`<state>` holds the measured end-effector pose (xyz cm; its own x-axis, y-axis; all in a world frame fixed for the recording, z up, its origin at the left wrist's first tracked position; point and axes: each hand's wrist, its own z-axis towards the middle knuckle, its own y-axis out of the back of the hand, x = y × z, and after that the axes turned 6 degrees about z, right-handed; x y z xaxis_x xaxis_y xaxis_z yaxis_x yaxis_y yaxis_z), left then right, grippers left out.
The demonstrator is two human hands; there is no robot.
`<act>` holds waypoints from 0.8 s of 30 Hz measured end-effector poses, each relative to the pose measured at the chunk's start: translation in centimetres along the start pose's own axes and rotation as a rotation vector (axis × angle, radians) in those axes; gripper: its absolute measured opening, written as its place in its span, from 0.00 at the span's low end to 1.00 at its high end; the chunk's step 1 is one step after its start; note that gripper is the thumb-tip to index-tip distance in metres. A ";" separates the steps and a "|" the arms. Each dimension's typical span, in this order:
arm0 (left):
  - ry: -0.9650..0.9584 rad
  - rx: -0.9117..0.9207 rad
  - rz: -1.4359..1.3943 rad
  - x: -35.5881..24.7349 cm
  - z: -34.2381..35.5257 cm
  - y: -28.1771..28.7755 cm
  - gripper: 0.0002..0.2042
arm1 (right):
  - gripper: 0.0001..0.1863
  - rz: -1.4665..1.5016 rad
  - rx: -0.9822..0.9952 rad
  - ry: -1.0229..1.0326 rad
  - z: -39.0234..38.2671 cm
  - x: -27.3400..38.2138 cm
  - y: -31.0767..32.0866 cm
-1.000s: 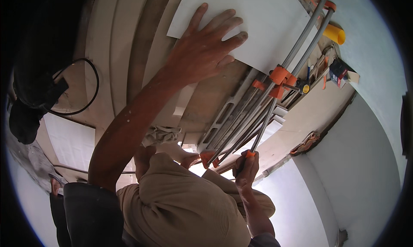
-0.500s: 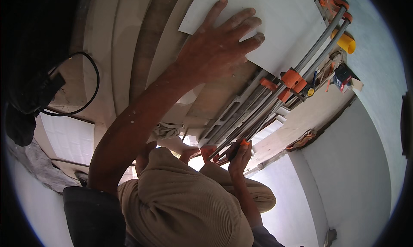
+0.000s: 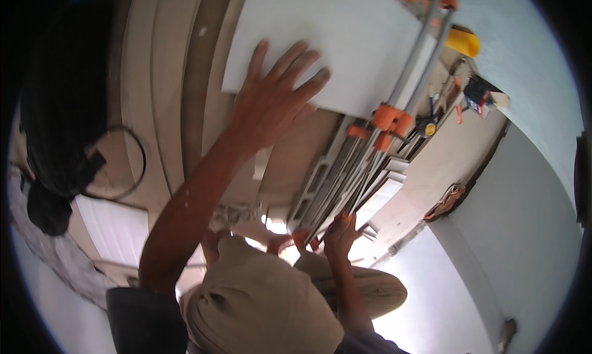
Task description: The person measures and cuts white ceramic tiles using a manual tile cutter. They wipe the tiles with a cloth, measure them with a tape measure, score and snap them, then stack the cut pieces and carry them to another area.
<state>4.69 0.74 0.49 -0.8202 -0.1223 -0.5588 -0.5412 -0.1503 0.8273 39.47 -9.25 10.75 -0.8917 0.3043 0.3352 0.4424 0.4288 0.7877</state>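
My left hand (image 3: 274,101) lies open, fingers spread, on a white tile (image 3: 333,46). Along the tile's right side runs a manual tile cutter with two steel rails (image 3: 420,55) and an orange carriage (image 3: 385,117). A steel lever extends from the carriage down to my right hand (image 3: 339,236), closed around its orange-tipped handle; the grip is mostly hidden by my fingers. Steel bars (image 3: 330,184) and white strips (image 3: 388,194) lie beneath the lever. My bent knee in tan trousers (image 3: 259,292) is below the hands.
At the right stand a yellow tube (image 3: 462,43), a tape measure (image 3: 427,127) and a small dark box (image 3: 478,95) beside a pale wall (image 3: 512,200). A dark bag (image 3: 68,138), a black cable loop (image 3: 139,175) and a white panel (image 3: 114,231) are at the left.
The whole view has shifted with my head, slightly blurring the picture. My left hand stays spread on the tile and my right hand stays closed on the lever's handle.
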 end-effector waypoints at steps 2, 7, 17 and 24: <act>0.030 0.056 0.028 -0.1 -0.3 -0.1 0.32 | 0.32 0.021 0.051 -0.032 0.2 0.4 0.0; 0.007 0.024 0.091 -0.9 -0.2 0.4 0.33 | 0.27 0.079 0.081 -0.011 -0.3 1.7 0.0; -0.041 -0.029 0.196 -2.1 0.8 0.8 0.32 | 0.20 0.052 0.254 -0.104 0.5 1.5 1.3; -0.062 -0.032 0.263 -2.1 0.6 0.2 0.29 | 0.20 0.058 0.302 -0.097 0.7 2.6 2.3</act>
<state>6.25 1.52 1.88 -0.9423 -0.1013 -0.3191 -0.3022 -0.1527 0.9409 38.25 -6.86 13.11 -0.8571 0.4093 0.3129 0.5140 0.6368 0.5748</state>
